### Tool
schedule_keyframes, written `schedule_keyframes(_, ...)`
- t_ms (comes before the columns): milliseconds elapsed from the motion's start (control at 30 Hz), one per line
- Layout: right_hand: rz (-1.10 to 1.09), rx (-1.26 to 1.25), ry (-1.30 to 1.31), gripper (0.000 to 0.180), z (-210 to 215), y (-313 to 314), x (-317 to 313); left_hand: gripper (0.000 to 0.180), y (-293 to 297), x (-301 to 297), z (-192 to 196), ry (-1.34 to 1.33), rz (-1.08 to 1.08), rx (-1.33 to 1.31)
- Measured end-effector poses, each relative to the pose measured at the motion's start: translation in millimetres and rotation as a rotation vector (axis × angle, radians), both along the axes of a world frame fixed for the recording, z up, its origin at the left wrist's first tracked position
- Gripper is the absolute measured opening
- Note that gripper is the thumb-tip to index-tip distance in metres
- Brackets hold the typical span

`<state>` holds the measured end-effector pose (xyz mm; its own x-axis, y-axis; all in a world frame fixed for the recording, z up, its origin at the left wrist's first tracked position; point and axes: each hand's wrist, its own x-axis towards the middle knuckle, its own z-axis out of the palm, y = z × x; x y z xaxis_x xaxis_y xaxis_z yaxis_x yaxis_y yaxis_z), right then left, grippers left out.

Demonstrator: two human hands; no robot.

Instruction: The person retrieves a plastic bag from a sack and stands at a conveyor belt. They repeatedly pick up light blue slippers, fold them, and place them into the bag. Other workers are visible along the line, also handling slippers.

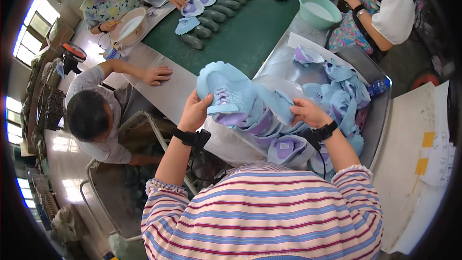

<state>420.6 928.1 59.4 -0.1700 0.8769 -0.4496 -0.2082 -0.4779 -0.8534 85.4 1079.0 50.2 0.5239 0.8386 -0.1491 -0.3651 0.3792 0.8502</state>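
In front of me my left hand (195, 110) is closed on the left edge of a light blue shoe upper (233, 91) with lavender laces and a lavender lining. To its right, a second light blue upper (274, 100) seen edge-on is pinched by my right hand (308, 113) between thumb and fingers. The two uppers almost touch, one overlapping the other. Below them, more blue and lavender uppers (288, 148) lie in and around a clear plastic bag (231, 139). Black bands sit on both my wrists.
A metal tray (378, 130) at right holds a heap of uppers (337, 91). A green conveyor (240, 43) carries dark lasts (192, 41) and uppers. Co-workers sit at left, far left and far right, near a pink basin (130, 28) and a green basin (319, 12). A metal cart (115, 202) stands lower left.
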Motion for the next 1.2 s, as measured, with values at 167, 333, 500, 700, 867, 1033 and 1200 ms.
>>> schedule_keyframes(167, -0.244, 0.144, -0.257, 0.026, 14, -11, 12, 0.037, 10, 5, 4, 0.039, 0.238, 0.249)
schedule_keyframes(333, -0.509, 0.251, -0.241, 0.022, 21, -10, -3, 0.052, 22, 13, 4, 0.007, 0.355, 0.206)
schedule_keyframes(500, -0.453, 0.244, -0.172, 0.024, 12, 1, -18, 0.046, 79, 44, -21, 0.206, 0.381, 0.242)
schedule_keyframes(700, -0.551, 0.592, -0.860, 0.030, 6, 10, -27, 0.048, 119, 127, -40, 0.341, -0.012, 0.231)
schedule_keyframes(867, -0.575, 0.607, -1.035, 0.041, 23, 12, -30, 0.059, 55, 153, -2, 0.082, -0.501, 0.024)
schedule_keyframes(1033, -0.223, 0.420, -0.606, 0.046, 26, 18, -63, 0.035, 43, 120, 15, -0.053, 0.036, 0.166)
schedule_keyframes(1200, 0.344, 0.724, -1.263, 0.063, -61, 38, -92, 0.051, 37, 54, 6, 0.120, 0.402, 0.421)
